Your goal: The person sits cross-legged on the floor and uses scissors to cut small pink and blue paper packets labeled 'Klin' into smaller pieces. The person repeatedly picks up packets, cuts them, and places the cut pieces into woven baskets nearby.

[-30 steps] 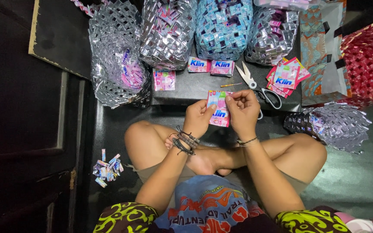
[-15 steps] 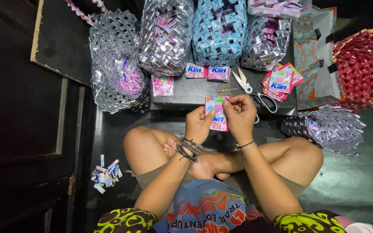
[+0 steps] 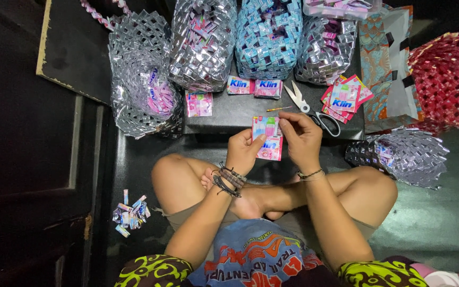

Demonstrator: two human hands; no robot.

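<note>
Little has moved: both hands' fingers (image 3: 284, 119) still pinch the pink wrapper (image 3: 268, 137), hiding its edges.

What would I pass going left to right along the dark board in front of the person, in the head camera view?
Single pink sachet → pair of blue and pink sachets → thin orange stick → scissors → fanned stack of pink sachets. Just in front of the board, both hands hold a flattened sachet: left hand, right hand.

Dark floor (image 3: 431, 223), low black table (image 3: 229, 114)
</note>
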